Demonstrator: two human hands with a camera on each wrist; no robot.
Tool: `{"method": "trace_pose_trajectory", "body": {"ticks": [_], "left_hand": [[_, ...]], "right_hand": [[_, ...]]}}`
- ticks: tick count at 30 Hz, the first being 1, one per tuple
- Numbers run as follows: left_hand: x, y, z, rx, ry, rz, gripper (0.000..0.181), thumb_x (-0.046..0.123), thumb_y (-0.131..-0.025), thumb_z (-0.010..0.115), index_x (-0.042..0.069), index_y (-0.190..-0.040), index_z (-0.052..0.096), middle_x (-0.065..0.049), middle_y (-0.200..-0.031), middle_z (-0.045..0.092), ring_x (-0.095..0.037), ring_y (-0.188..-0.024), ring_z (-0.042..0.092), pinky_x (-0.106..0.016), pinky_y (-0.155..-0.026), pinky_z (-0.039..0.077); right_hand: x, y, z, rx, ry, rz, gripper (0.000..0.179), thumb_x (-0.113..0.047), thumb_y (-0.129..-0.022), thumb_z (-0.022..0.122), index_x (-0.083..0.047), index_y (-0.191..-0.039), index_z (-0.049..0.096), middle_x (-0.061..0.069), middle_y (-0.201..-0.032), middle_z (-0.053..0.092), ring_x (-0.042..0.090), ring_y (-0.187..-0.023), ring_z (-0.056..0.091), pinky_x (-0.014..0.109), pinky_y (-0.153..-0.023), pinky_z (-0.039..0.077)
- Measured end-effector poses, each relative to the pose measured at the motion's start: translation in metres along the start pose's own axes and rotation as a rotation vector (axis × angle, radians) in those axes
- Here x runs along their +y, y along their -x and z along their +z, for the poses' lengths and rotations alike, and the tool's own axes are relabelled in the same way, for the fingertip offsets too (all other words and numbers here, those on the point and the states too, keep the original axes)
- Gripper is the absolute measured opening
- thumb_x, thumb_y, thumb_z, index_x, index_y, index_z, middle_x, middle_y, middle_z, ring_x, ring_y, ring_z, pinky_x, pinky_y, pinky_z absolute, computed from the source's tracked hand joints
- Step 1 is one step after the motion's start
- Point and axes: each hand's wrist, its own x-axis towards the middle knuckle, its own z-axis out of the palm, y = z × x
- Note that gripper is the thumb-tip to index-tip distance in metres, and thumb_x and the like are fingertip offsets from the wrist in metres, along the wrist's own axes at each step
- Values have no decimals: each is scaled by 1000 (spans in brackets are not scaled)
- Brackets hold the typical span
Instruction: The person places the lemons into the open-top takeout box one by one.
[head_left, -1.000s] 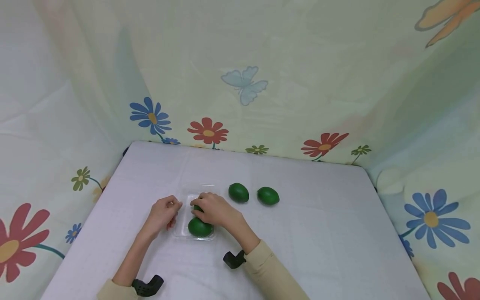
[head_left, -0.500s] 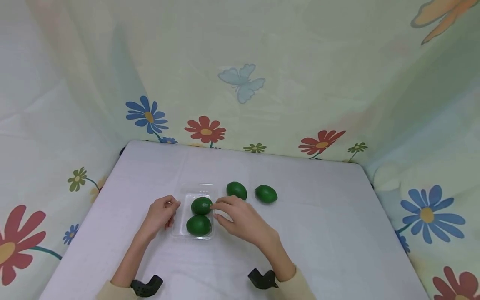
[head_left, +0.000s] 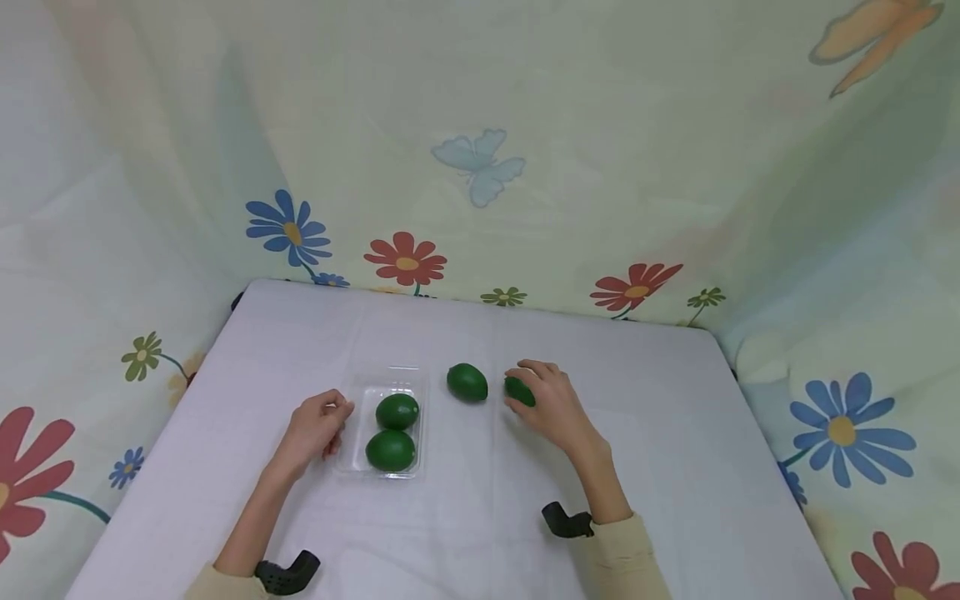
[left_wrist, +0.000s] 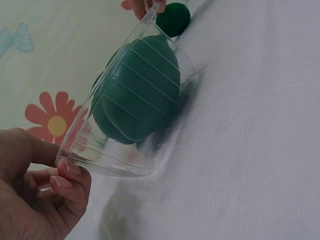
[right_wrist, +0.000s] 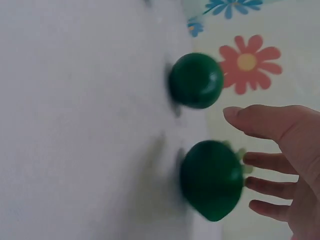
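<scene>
Two limes (head_left: 391, 451) lie in the clear plastic container (head_left: 362, 423) my left hand (head_left: 311, 429) pinches at its edge; my right hand (head_left: 551, 404) spreads around the rightmost lime (head_left: 519, 392) on the white cloth (head_left: 480, 517), probably light, firm, slick, best held round its middle.

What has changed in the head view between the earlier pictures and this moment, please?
The right hand let go of the far green fruit inside the clear container and moved right, to the rightmost fruit outside it, which it does not yet grip. The left hand stayed at the container's left edge; the near fruit inside and the other loose fruit stayed in place.
</scene>
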Motion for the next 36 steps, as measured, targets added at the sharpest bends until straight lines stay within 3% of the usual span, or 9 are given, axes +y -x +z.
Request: {"method": "trace_pose_trajectory", "body": {"ticks": [10,16,22,31,36], "left_hand": [[-1,-2,-1,2,-6,9,24,18,-105,56,-3,-94,57,-1,-52,48,-13,-42,43,-26,-43,40],[-1,-3,-2,4,5,7,24,19,-105,56,-4,-95,57,-1,-52,49,-13,-41,43,-26,-43,40],[-1,-2,-1,-19,24,-16,24,18,-105,57,-4,-95,58,-1,-53,49,-13,-40,44,-27,-43,41],[2,-2,-3,2,-20,-6,24,20,-105,56,-2,-96,58,-1,-53,49,-14,-41,44,-27,-43,41],[0,-1,-2,-7,-8,-10,25,21,-105,57,-2,-97,58,0,-53,49,-14,-41,44,-27,-43,41]], "right_hand": [[22,-11,33,-93,-56,94,45,-15,-86,84,-9,-128,67,18,-129,63,39,-114,61,56,-92,55],[26,-16,45,-85,-88,119,41,-7,-89,77,-10,-129,66,17,-126,61,38,-113,59,54,-92,55],[24,-8,43,-35,-123,96,41,-3,-86,80,-7,-125,68,19,-121,61,39,-109,59,54,-90,55],[-14,22,22,70,-159,-36,46,-1,-83,82,-9,-125,67,15,-121,61,33,-107,60,46,-85,58],[-44,28,16,58,-213,-115,47,-2,-82,84,-10,-125,68,12,-124,61,30,-113,60,44,-88,59]]}}
